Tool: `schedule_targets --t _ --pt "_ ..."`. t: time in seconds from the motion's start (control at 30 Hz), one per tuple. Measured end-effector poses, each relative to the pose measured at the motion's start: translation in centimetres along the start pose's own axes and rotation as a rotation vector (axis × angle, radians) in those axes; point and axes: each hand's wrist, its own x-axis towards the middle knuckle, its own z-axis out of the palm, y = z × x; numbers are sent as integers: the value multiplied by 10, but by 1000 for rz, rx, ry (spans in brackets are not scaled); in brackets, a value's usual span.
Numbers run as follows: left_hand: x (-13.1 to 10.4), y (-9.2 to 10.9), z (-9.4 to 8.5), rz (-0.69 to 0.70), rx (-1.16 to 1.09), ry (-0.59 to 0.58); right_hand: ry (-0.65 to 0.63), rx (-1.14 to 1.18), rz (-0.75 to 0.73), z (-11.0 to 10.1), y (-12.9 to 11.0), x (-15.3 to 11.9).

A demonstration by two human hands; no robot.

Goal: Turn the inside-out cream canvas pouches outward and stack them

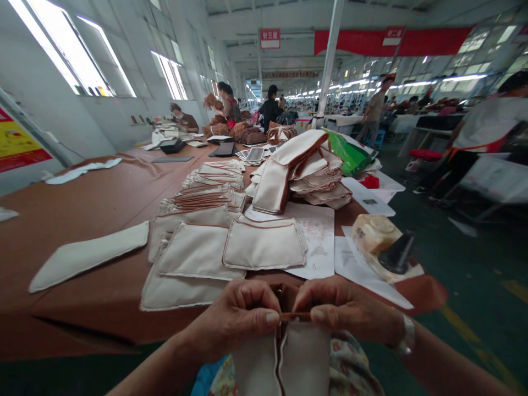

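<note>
At the bottom centre, my left hand [247, 311] and my right hand [344, 311] pinch the brown upper edge of a cream and brown sewn piece [305, 360], thumbs facing each other. The piece hangs down in front of my lap, with a dark slit between its two cream halves. Just beyond my hands, flat cream padded pieces [266, 243] with brown edges lie on the brown-covered table [103, 214]. Behind them are a row of stacked pieces [202, 201] and a taller pile of folded ones [305, 165].
One cream piece [93, 256] lies apart at the left. At the right are white sheets [317, 236], a yellowish block-shaped container [375, 234], a black cone [397, 253] and a green bag [350, 154]. Several people are farther back; one person [489, 126] is at the right.
</note>
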Motion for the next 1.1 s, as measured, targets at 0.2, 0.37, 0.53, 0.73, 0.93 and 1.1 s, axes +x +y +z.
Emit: schedule_targets --t 0.2,0.37,0.53,0.73,0.93,1.1 --pt "2 7 1 89 292 -13 16 -382 -130 12 -13 15" --pt "-1 5 -2 88 518 38 107 -431 -126 18 -1 22" --pt "-2 10 -14 -163 329 -83 103 -307 -62 11 5 15" --pt "3 18 -13 -170 398 -50 67 -293 -86 10 -4 12" --pt "8 0 -6 -196 141 -147 100 -162 -73 10 17 21" --pt "-1 -14 -3 -53 243 24 234 -296 -115 4 23 23"
